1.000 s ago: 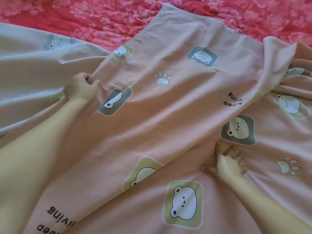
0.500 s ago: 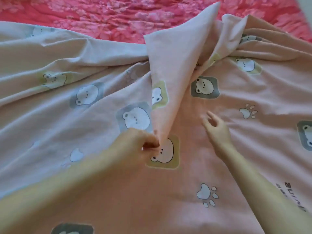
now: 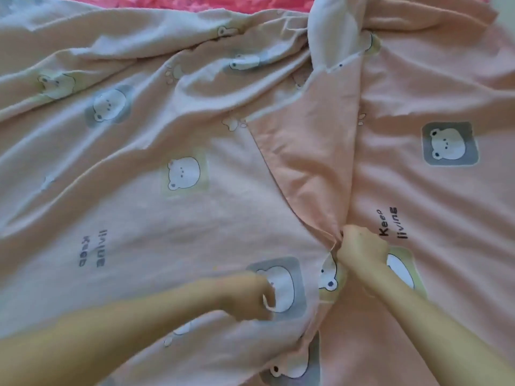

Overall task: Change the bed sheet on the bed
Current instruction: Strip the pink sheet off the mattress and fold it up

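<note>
The pink bed sheet with white bear pictures [image 3: 195,218] lies crumpled over nearly the whole bed. Only a thin strip of the red flowery bed cover [image 3: 167,0] shows at the top; the rest is hidden under the sheet. The right hand [image 3: 361,247] has its fingers [image 3: 348,236] curled tight around a bunched fold of the sheet. The left hand [image 3: 248,296] is too blurry to tell if its fingers hold any cloth.
</note>
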